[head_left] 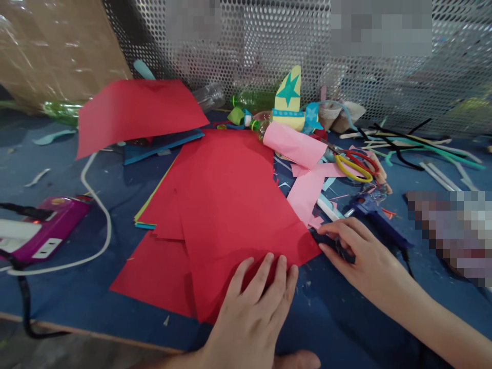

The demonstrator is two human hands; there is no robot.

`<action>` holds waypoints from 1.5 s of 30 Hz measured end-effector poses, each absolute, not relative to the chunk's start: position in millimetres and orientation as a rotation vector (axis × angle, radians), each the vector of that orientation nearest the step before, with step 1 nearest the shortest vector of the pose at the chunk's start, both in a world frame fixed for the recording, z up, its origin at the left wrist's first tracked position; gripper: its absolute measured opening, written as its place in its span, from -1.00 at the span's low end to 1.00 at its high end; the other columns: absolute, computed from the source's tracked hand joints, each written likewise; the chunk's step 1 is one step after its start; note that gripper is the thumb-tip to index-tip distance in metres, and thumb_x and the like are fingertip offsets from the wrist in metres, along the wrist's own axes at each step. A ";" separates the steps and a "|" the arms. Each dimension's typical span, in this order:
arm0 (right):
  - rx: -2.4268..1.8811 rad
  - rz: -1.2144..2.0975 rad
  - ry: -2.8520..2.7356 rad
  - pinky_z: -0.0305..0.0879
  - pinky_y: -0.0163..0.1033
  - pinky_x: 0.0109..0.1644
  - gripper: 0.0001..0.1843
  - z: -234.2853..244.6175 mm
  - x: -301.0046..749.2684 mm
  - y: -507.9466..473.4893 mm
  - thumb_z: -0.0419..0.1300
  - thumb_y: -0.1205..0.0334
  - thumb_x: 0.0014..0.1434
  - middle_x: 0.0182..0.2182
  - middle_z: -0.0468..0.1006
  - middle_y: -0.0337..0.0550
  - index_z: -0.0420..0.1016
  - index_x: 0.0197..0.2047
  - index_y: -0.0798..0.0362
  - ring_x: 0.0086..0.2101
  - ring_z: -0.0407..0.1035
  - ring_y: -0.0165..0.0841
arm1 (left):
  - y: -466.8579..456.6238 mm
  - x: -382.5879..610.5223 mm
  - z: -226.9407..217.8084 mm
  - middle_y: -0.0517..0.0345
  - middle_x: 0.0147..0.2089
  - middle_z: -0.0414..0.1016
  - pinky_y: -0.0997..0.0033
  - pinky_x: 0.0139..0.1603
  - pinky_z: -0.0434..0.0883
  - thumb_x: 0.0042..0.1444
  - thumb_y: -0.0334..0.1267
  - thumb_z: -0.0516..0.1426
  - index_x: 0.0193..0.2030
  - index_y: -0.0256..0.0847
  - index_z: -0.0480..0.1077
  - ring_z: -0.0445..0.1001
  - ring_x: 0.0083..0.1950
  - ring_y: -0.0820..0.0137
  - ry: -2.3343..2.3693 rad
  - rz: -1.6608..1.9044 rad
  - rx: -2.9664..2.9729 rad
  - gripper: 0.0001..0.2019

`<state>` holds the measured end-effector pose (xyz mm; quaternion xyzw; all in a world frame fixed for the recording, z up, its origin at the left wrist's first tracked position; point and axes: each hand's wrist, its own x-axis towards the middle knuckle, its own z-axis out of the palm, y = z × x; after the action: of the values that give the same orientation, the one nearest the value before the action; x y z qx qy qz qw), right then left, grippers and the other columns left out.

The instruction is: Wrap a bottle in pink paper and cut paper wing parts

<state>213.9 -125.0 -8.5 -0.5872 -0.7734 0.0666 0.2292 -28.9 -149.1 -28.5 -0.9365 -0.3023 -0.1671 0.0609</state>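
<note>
My left hand (255,307) lies palm down with fingers stretched on the lower edge of a large sheet of red paper (234,200). That sheet rests on other red sheets, and yellow and blue edges show under the pile at the left. Beside the sheet's right corner is my right hand (357,251), its thumb and forefinger curled around something dark I cannot make out. A blue glue gun (378,220) lies just beyond this hand. Pink paper strips (305,195) and a rolled pink sheet (294,143) lie behind the red sheet, with yellow-and-red-handled scissors (353,166) alongside.
A purple power strip (63,225) with a white cable stands at left. Another red sheet (138,113) curves upward at the back. A yellow paper shape with a star (288,92), plastic bottles and thin strips (423,143) line the perforated metal panel (246,46).
</note>
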 end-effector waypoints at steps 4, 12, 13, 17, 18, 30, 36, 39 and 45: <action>-1.503 0.101 -2.146 0.47 -0.25 -0.30 -0.83 -2.3 213.9 -129.2 0.08 0.29 0.29 -0.29 0.45 -0.11 0.46 -0.10 -0.02 -0.39 0.45 -0.35 | -150.3 -28.6 -32.6 0.00 0.25 0.38 0.12 0.29 0.00 0.20 0.31 -0.19 0.28 -0.30 0.27 0.17 0.28 0.11 -0.929 -0.513 -2.823 -0.22; -1.043 0.146 -2.403 0.50 -0.13 -0.07 -0.77 -8.5 204.4 -133.8 0.15 0.39 0.26 -0.25 0.61 -0.07 0.57 -0.07 0.06 -0.19 0.49 -0.30 | -148.3 -29.0 -22.6 0.01 0.22 0.41 0.17 0.30 -0.03 0.23 0.25 -0.15 0.22 -0.30 0.34 0.21 0.24 0.14 -0.896 -0.517 -2.827 -0.29; -1.041 0.153 -2.401 0.51 -0.13 -0.08 -0.77 -8.9 204.5 -133.7 0.15 0.40 0.25 -0.26 0.62 -0.07 0.57 -0.08 0.06 -0.20 0.49 -0.29 | -148.1 -29.0 -20.9 0.01 0.22 0.41 0.17 0.30 -0.04 0.24 0.25 -0.15 0.21 -0.30 0.35 0.21 0.24 0.14 -0.902 -0.524 -2.829 -0.29; -1.064 0.179 -2.396 0.52 -0.11 -0.12 -0.75 -6.9 205.8 -132.5 0.15 0.39 0.25 -0.26 0.62 -0.09 0.58 -0.06 0.01 -0.21 0.50 -0.28 | -148.7 -32.0 -17.7 0.01 0.22 0.41 0.16 0.33 -0.07 0.23 0.25 -0.12 0.21 -0.30 0.35 0.17 0.27 0.12 -0.935 -0.540 -2.838 -0.30; -1.067 0.181 -2.393 0.52 -0.11 -0.12 -0.74 -6.1 205.9 -132.0 0.14 0.39 0.25 -0.26 0.63 -0.10 0.58 -0.06 -0.01 -0.22 0.50 -0.29 | -149.3 -33.9 -17.9 0.00 0.22 0.41 0.16 0.33 -0.06 0.22 0.25 -0.10 0.21 -0.30 0.36 0.16 0.28 0.11 -0.941 -0.539 -2.837 -0.30; -1.066 0.186 -2.392 0.53 -0.15 -0.17 -0.75 -2.8 204.9 -130.8 0.11 0.38 0.27 -0.29 0.62 -0.09 0.60 -0.12 0.00 -0.25 0.51 -0.30 | -161.0 -83.6 -16.0 0.04 0.31 0.29 0.00 0.42 -0.14 0.19 0.24 -0.05 0.21 -0.19 0.36 0.05 0.39 0.04 -1.064 -0.531 -2.837 -0.35; -1.043 0.149 -2.409 0.54 -0.15 -0.18 -0.72 -4.4 204.5 -130.5 0.05 0.35 0.32 -0.30 0.62 -0.11 0.60 -0.13 -0.02 -0.26 0.53 -0.31 | -166.7 -110.6 -15.7 0.08 0.16 0.48 -0.04 0.42 -0.06 0.24 0.19 -0.07 0.12 -0.21 0.43 0.06 0.40 0.06 -1.018 -0.615 -2.850 -0.42; -1.017 0.118 -2.413 0.53 -0.14 -0.19 -0.67 -6.3 204.5 -130.9 -0.01 0.34 0.35 -0.32 0.64 -0.13 0.60 -0.15 -0.04 -0.28 0.53 -0.30 | -169.5 -123.7 -18.0 0.13 0.07 0.55 -0.01 0.44 -0.05 0.25 0.17 -0.04 0.10 -0.23 0.44 0.09 0.39 0.13 -0.959 -0.598 -2.841 -0.44; -0.881 0.046 -2.505 0.53 -0.22 -0.26 -0.62 2.1 204.9 -125.6 -0.05 0.37 0.36 -0.37 0.66 -0.20 0.60 -0.22 -0.09 -0.31 0.54 -0.33 | -174.6 -147.7 -19.4 0.16 -0.02 0.61 0.06 0.43 0.03 0.32 0.07 -0.08 0.05 -0.27 0.46 0.19 0.35 0.20 -0.923 -0.620 -2.882 -0.49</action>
<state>204.9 -125.6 2.1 -0.3220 -0.9155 0.0170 0.2407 -147.7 -174.6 -19.4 -0.9326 -0.2988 -0.2006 0.0260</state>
